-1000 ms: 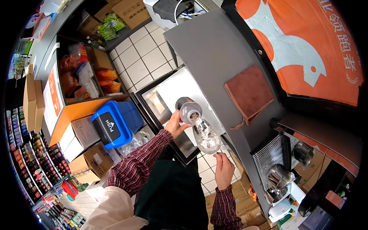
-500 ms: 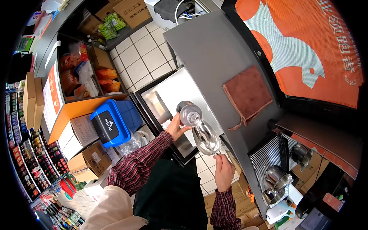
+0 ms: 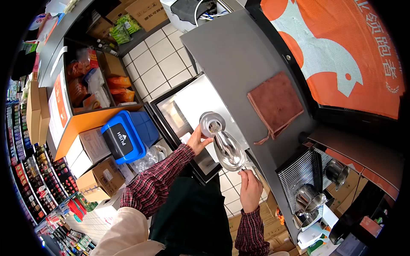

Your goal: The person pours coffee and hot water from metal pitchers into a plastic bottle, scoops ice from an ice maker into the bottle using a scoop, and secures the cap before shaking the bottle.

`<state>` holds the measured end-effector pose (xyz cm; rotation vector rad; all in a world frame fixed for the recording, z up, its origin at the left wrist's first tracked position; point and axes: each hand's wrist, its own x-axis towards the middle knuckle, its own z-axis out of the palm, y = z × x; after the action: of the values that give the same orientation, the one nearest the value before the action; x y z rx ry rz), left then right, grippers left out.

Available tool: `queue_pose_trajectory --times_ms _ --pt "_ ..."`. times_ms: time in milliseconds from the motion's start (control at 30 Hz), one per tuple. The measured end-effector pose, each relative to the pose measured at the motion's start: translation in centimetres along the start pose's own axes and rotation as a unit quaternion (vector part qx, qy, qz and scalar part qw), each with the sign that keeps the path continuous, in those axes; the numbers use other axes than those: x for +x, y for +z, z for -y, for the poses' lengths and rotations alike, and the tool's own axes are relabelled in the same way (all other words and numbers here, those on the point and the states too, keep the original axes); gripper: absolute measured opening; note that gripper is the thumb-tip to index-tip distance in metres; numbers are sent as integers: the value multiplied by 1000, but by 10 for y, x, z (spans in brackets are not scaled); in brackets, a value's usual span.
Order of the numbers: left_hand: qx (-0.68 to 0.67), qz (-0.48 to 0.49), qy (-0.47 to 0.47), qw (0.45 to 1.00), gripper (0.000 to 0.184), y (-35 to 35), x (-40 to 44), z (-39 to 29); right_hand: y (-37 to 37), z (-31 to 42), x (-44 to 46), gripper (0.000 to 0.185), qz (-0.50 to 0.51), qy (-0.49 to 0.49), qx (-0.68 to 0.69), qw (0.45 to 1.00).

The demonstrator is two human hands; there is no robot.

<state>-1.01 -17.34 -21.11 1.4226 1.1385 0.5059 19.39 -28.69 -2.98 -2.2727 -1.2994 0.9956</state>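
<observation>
My left hand (image 3: 197, 141) is closed around a clear plastic cup (image 3: 208, 117), its mouth tilted toward the scoop. Whitish, clear bits, apparently ice, show inside it. In my right hand (image 3: 250, 191) is the handle of a shiny metal scoop (image 3: 230, 152), its narrow end at the cup's mouth. Whether the scoop's bowl still holds anything is hard to tell because of reflections. Both are over an open black-framed door (image 3: 171, 91) with a white surface behind it, below the counter's edge.
On the grey counter (image 3: 222, 51) lies a folded brown cloth (image 3: 276, 102). Metal pitchers (image 3: 309, 198) stand on a slotted drip tray (image 3: 299, 175) at the right. To the left are a blue push-lid bin (image 3: 130, 136), cardboard boxes (image 3: 102, 179) and shelves of packets.
The scoop's narrow end has tipped down closer into the cup's mouth, and more clear bits show in the cup. Both hands keep their holds with only slight movement.
</observation>
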Motion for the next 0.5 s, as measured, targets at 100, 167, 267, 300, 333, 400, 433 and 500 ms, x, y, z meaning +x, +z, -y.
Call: queue_pose_trajectory --times_ms 100,167,267,300,333,400,433,500 --pt "-38 -7 -41 998 70 6 -2 2 -1 1 0 23 8 4 -9 1000" --pt "-56 -6 -29 998 70 8 -1 10 -1 2 -1 24 0 -5 5 1000" --pt "-75 -4 -42 996 69 5 -1 11 -1 0 -1 24 19 13 8 1000" --pt "-114 -20 -49 992 68 3 -1 11 0 -2 0 24 19 13 8 1000" --pt "-152 -37 -58 986 68 0 -3 12 6 -6 0 25 28 40 56 997" --pt "-150 -53 -81 984 66 -10 -4 10 24 -22 4 26 36 66 107 991" --pt "-120 -45 -75 989 65 -18 -6 10 38 -37 9 28 50 102 177 978" --pt "-82 -37 -43 995 63 -29 -11 14 65 -55 21 36 65 173 300 936"
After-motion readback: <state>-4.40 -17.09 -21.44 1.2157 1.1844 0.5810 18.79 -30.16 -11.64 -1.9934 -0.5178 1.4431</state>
